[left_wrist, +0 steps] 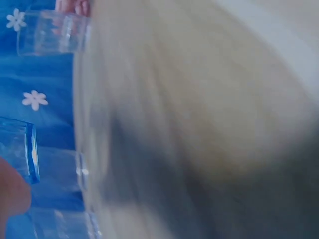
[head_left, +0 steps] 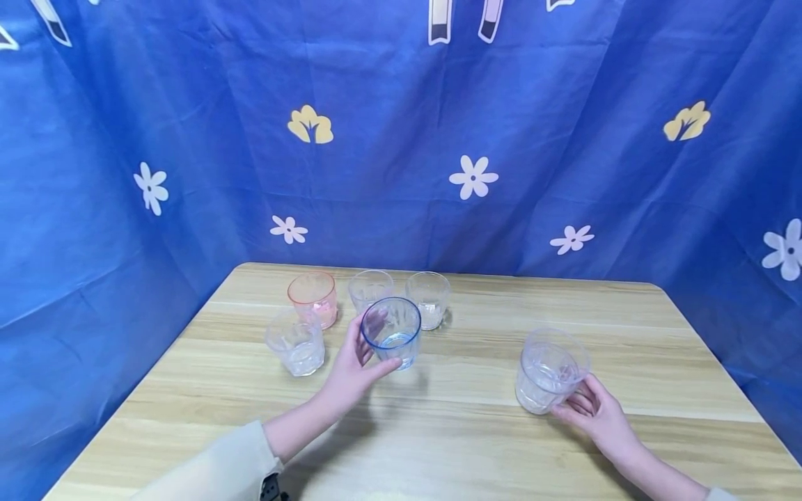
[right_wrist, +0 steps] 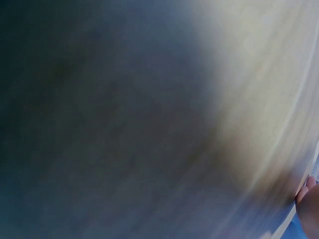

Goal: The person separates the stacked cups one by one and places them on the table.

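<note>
My left hand grips a blue-rimmed clear tumbler from its left side, thumb in front, and a shadow falls on the table below. The same blue tumbler shows at the left wrist view's edge beside my thumb. On the right, my right hand holds colourless tumblers low at their right side; a second rim line below the top one looks like one nested in another. The right wrist view catches only part of that hand at its edge.
Behind the blue tumbler stand two colourless tumblers, one partly hidden and one beside it. To the left are a pink tumbler and another colourless one. A blue patterned curtain backs the wooden table.
</note>
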`<action>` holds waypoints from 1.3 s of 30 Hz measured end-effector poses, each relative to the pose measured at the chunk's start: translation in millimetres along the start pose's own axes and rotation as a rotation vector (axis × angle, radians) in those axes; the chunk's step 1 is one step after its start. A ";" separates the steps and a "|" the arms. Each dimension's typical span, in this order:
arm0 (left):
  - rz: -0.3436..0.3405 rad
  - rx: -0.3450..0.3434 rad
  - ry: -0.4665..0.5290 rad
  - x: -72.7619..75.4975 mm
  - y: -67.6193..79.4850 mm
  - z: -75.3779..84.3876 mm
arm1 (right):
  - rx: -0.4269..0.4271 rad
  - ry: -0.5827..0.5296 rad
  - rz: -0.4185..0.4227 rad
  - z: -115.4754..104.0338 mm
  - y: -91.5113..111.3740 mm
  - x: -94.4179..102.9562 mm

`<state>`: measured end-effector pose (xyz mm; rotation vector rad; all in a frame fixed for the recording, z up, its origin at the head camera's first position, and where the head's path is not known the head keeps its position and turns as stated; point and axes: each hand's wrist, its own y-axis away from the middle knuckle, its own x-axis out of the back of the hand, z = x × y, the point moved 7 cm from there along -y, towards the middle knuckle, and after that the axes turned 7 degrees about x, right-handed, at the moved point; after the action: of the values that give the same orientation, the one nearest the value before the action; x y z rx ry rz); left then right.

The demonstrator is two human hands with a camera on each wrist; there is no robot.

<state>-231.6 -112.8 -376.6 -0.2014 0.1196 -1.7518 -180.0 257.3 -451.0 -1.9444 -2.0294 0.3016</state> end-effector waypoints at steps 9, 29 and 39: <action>0.043 0.100 0.028 25.2 5.7 -27.8 | 0.019 0.007 -0.002 -0.5 0.1 0.0; 0.139 0.188 -0.045 43.6 -5.4 -46.2 | 0.018 0.039 0.000 -1.1 -2.1 -1.1; 0.143 0.203 -0.048 45.1 -6.2 -47.6 | -0.017 0.069 0.005 -0.6 -1.3 -0.4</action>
<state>-255.3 -157.3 -418.9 -0.0842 -0.0771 -1.6038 -180.9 256.8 -450.1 -1.9425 -1.9903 0.2150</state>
